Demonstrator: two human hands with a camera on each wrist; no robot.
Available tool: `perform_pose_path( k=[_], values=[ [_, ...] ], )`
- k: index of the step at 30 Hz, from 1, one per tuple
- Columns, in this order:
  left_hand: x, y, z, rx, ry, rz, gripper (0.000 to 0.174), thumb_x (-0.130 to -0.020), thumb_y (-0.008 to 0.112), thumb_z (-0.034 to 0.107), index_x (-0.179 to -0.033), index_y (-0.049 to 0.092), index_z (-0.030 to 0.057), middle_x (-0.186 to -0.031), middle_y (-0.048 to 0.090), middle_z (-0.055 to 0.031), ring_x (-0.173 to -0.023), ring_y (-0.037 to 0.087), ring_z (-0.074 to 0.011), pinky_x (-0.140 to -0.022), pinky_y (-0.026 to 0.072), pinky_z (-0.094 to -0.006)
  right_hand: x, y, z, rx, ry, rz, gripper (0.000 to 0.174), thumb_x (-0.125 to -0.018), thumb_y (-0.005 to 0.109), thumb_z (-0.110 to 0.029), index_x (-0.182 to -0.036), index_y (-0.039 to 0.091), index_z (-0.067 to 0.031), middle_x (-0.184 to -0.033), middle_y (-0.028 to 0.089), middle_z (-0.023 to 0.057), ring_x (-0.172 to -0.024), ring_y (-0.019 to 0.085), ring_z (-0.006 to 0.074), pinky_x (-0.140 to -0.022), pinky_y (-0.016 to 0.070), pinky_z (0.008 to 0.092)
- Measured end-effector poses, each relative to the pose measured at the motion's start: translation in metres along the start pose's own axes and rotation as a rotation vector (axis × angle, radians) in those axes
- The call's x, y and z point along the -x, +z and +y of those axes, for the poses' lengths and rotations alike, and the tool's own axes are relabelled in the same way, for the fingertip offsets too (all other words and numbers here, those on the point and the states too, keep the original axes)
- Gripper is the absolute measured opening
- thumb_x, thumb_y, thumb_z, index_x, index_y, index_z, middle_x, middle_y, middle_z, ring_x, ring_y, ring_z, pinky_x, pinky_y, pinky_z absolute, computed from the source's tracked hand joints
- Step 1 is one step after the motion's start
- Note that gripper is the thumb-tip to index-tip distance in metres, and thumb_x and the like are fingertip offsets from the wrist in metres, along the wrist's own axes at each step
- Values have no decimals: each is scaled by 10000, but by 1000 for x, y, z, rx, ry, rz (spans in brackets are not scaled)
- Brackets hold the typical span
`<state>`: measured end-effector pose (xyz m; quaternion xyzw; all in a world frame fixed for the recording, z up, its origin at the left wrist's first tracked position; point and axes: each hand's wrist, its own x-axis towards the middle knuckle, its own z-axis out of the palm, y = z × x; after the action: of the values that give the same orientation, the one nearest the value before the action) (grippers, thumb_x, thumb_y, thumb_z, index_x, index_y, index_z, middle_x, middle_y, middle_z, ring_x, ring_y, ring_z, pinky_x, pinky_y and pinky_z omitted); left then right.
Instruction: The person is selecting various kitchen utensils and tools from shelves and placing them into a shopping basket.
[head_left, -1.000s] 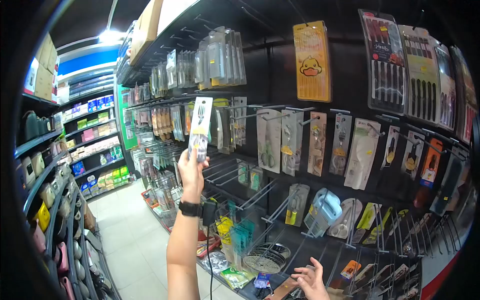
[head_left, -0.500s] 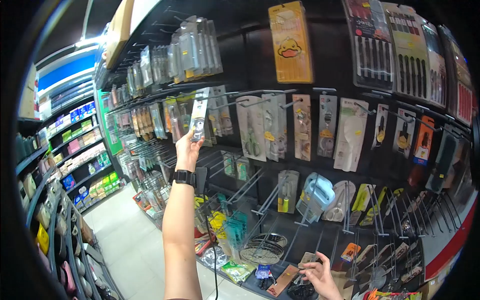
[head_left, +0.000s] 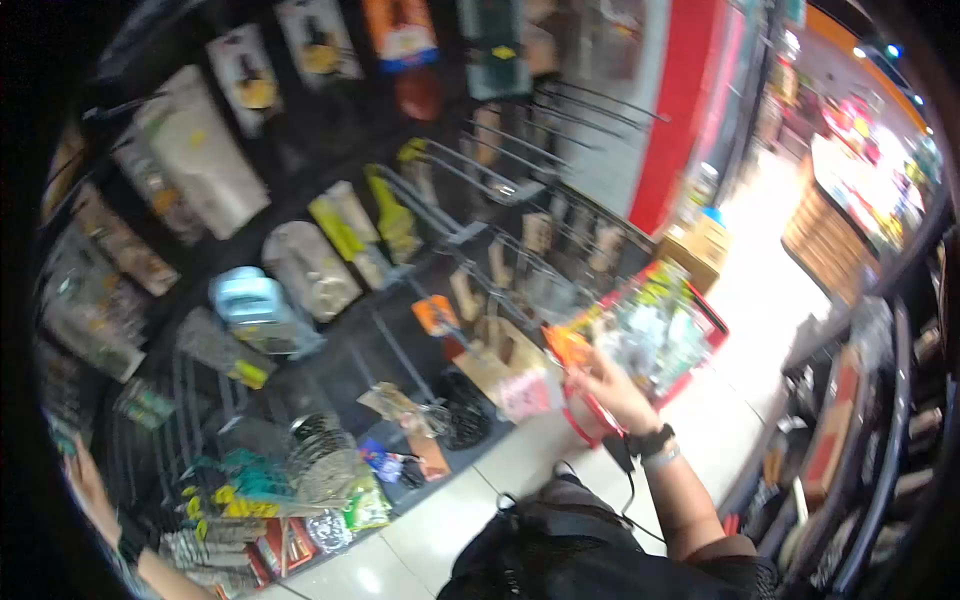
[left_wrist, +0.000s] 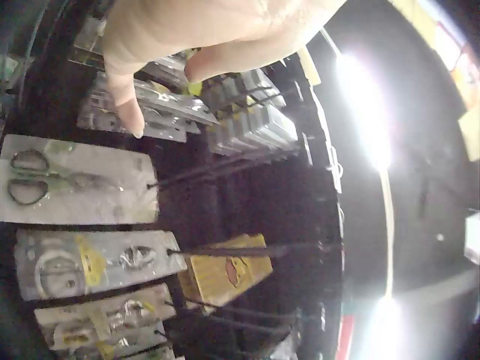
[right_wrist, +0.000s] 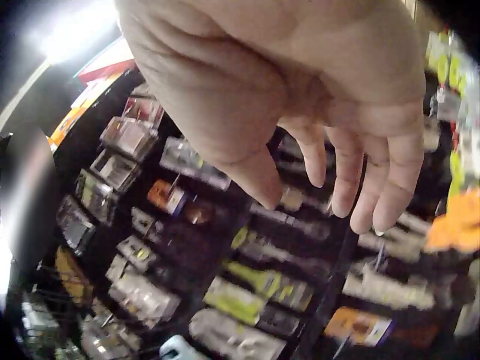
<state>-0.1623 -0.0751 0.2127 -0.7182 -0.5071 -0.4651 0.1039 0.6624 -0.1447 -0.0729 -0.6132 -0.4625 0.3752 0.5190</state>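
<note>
At the far left edge of the head view is my left hand, partly cut off. The left wrist view shows this hand with thumb and finger apart, nothing visibly gripped, in front of hanging clear packages. Packaged scissors hang below it. My right hand is beside an orange package at the near side of a red basket full of packaged goods. In the right wrist view its fingers hang loosely bent and hold nothing; whether they touch the orange package is unclear.
Metal hooks jut out from the black rack. A blue packaged item hangs among them. Wire racks lie on the bottom shelf. A cardboard box stands behind the basket, and another shelf runs along the right.
The head view has swung right and down. My left hand, which held a packaged fork, is now at the left edge without it visible. My right hand has come over beside the basket.
</note>
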Motion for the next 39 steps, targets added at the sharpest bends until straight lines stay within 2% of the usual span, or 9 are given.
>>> perform_pose_path(
  k=[1, 3, 5, 9, 15, 21, 26, 30, 39],
  values=[
    [5, 15, 38, -228, 100, -45, 372, -918, 456, 60, -1266, 402, -58, -1298, 444, -184, -1191, 423, -324, -998, 360, -433, 2, -24, 6, -192, 83, 119, 368, -892, 574, -176, -1219, 474, -40, -1015, 560, 55, -883, 537, 116, -715, 437, 250],
    [-24, 25, 101, 1256, -553, 315, 325, -937, 427, 70, -1221, 428, -87, -1171, 512, -191, -1039, 491, -328, -909, 390, -458, 3, -70, 25, -213, 145, 378, 326, -886, 581, -184, -1176, 507, -54, -951, 581, 55, -842, 554, 118, -690, 447, 249],
    [-6, 39, 129, 1398, -316, 105, 294, -943, 436, 101, -1180, 461, -70, -992, 541, -177, -822, 483, -273, -760, 396, -418, 4, -97, 39, -168, 197, 563, 309, -880, 587, -184, -1157, 520, -65, -918, 595, 54, -817, 567, 123, -669, 455, 253],
    [30, 130, 264, 557, -281, 380, 153, -938, 449, 109, -997, 493, -25, -763, 478, -91, -648, 423, -191, -612, 370, -320, 2, -117, 116, 74, 234, 491, 313, -825, 640, -195, -1090, 572, -41, -950, 624, 91, -851, 599, 183, -704, 490, 303],
    [73, 179, 249, 1104, -471, -404, 191, -946, 492, 177, -1064, 500, 27, -800, 561, -99, -739, 531, -158, -653, 433, -242, -25, -78, 176, 423, 212, 210, 666, -608, 807, -196, -1194, 514, -76, -1060, 602, 144, -976, 576, 297, -849, 472, 386],
    [94, 254, 295, 932, -698, -297, 132, -956, 471, 140, -918, 486, 15, -662, 479, -59, -604, 459, -122, -576, 396, -235, -40, -46, 172, 696, 192, 103, 1148, -423, 875, -146, -1391, 258, -148, -1253, 418, 179, -1155, 395, 392, -975, 359, 466],
    [110, 278, 318, 954, -791, -302, 111, -941, 492, 117, -929, 499, 7, -708, 533, -80, -629, 519, -139, -603, 454, -250, -24, -23, 174, 801, 28, 373, 953, -470, 831, -108, -1295, 355, -143, -1181, 410, 154, -1114, 392, 368, -902, 388, 471],
    [116, 295, 334, 1002, -877, -292, 107, -936, 476, 96, -925, 501, -7, -704, 535, -90, -624, 522, -143, -609, 456, -260, -14, -22, 186, 763, -19, 329, 229, -565, 778, -93, -730, 627, -49, -916, 551, 108, -929, 501, 310, -802, 441, 394],
    [120, 337, 353, 1014, -930, -420, 100, -908, 465, 23, -920, 542, -39, -776, 567, -95, -701, 564, -152, -655, 477, -281, -37, -77, 158, 362, 98, 238, 159, -753, 687, -89, -844, 592, 1, -654, 594, 151, -580, 589, 239, -570, 467, 342]
  ],
)
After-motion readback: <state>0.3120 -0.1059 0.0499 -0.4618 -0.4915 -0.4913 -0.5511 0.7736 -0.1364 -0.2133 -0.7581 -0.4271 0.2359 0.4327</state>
